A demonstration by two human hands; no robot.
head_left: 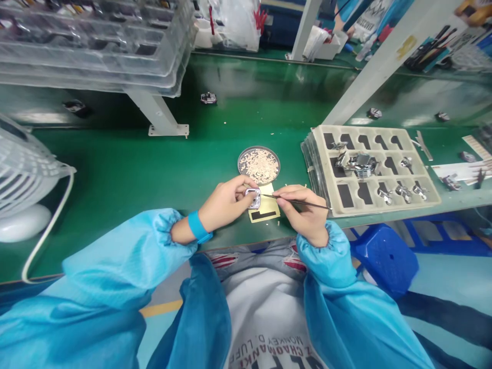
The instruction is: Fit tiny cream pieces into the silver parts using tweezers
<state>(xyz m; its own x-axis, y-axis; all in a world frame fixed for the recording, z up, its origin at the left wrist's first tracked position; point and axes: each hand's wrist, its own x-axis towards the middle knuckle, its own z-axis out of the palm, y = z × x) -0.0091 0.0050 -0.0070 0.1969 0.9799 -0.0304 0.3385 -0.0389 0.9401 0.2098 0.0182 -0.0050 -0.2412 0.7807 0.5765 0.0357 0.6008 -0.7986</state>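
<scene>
Between the thumb and fingers of my left hand (227, 204) is a small pale purple and white part (253, 198), its dark inside facing up. My right hand (303, 209) grips thin dark tweezers (307, 203), their tip at the right edge of that part. Under the part lies a yellow paper sheet (268, 207) with a black strip near its lower edge. Just beyond my hands, a round dish (259, 165) holds many tiny pale pieces.
To the right, a cream tray (432, 197) with metal parts tops a stack. A white fan (23, 169) stands left. Clear trays (161, 66) rest on a shelf at upper left. A blue stool (388, 259) is below the table's right edge.
</scene>
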